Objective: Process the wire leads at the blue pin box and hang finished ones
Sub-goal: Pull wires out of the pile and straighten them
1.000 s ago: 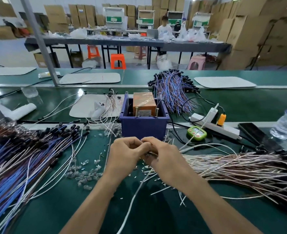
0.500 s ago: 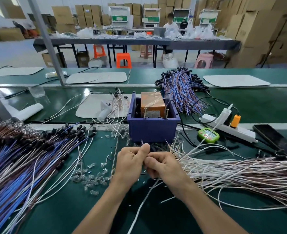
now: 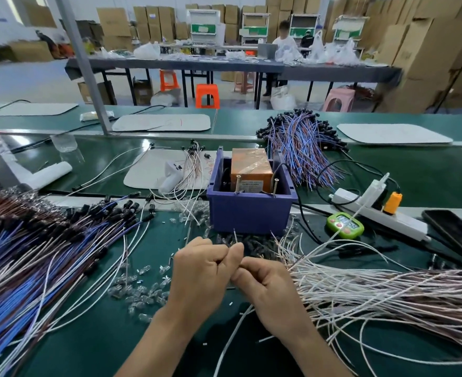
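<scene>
Left hand [image 3: 200, 270] and right hand [image 3: 265, 289], fingers curled, pinch one white wire lead [image 3: 232, 342] above the table, blue pin box [image 3: 251, 213] at 12 o'clock; its tip likely meets the pins next.

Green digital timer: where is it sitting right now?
In the head view, the green digital timer lies right of centre, just to the right of the blue pin box and directly in front of the white power strip.
</scene>
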Motion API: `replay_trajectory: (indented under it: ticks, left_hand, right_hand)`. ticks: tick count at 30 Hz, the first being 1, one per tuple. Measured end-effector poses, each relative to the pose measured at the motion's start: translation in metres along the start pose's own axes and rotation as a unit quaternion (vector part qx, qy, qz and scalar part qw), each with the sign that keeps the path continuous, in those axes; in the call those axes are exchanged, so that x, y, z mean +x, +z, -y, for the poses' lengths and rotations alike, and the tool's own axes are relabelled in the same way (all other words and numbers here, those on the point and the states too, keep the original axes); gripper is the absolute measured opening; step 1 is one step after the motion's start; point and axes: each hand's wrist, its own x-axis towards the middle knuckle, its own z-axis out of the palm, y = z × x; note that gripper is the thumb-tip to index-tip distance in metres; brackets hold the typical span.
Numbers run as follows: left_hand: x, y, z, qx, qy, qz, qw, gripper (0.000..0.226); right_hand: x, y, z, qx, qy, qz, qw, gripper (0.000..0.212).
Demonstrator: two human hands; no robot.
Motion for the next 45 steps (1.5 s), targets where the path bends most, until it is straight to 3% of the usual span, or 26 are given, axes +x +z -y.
replay_trajectory:
  ticks: [3,6,8,11,12,14,17,19,22,26,28,30,33,37,45]
  left_hand:
    - [0.004,0.004,-0.013,-0.099,-0.110,0.023,0.989,0.059]
    - [0.016,-0.007,-0.014,-0.174,-0.223,-0.027,0.959,0.060]
    - [0.018,-0.014,-0.006,-0.104,-0.201,-0.022,0.974,0.060]
    - [0.022,0.000,-0.011,0.055,-0.189,0.093,0.976,0.045]
    - [0.026,0.008,-0.013,0.064,-0.192,0.133,0.970,0.034]
    - [0.036,0.020,-0.018,-0.027,-0.238,0.184,0.953,0.006]
    - [0.043,0.022,-0.013,-0.170,-0.311,0.198,0.914,0.035]
    - [0.040,0.014,-0.004,-0.167,-0.305,0.188,0.919,0.029]
    - [0.036,-0.005,0.016,-0.077,-0.312,0.153,0.934,0.025]
    - [0.055,-0.030,0.042,0.198,-0.299,0.121,0.926,0.024]
    - [0.069,-0.030,0.050,0.338,-0.240,0.099,0.905,0.018]
    - [0.082,-0.019,0.052,0.426,-0.164,0.129,0.880,0.020]
    - [0.094,-0.006,0.050,0.426,-0.153,0.188,0.872,0.015]
    - [0.098,0.002,0.054,0.388,-0.141,0.199,0.889,0.005]
    - [0.104,0.004,0.067,0.317,-0.162,0.243,0.902,0.021]
  right_hand:
    - [-0.002,-0.004,0.007,-0.048,-0.004,-0.017,0.999,0.023]
    - [-0.009,-0.010,0.007,-0.110,-0.021,-0.031,0.993,0.027]
    - [-0.014,-0.010,0.008,-0.133,-0.027,-0.020,0.991,0.028]
    - [-0.016,-0.006,0.010,-0.159,-0.035,-0.014,0.987,0.031]
    - [-0.015,-0.006,0.012,-0.159,-0.032,-0.017,0.987,0.032]
    - [-0.014,-0.010,0.013,-0.144,-0.020,-0.028,0.989,0.032]
    - [-0.015,-0.016,0.012,-0.152,-0.025,-0.044,0.987,0.033]
    - [-0.016,-0.014,0.012,-0.172,-0.032,-0.035,0.984,0.028]
    - [-0.015,-0.012,0.010,-0.183,-0.026,-0.026,0.982,0.019]
    - [-0.016,-0.011,0.008,-0.198,-0.019,-0.019,0.980,0.023]
    - [-0.016,-0.009,0.007,-0.189,-0.011,-0.028,0.981,0.024]
    - [-0.015,-0.010,0.006,-0.166,0.001,-0.042,0.985,0.025]
    - [-0.013,-0.011,0.004,-0.140,0.018,-0.046,0.989,0.026]
    - [-0.012,-0.010,0.003,-0.139,0.027,-0.043,0.989,0.024]
    - [-0.011,-0.010,0.003,-0.135,0.031,-0.036,0.990,0.024]
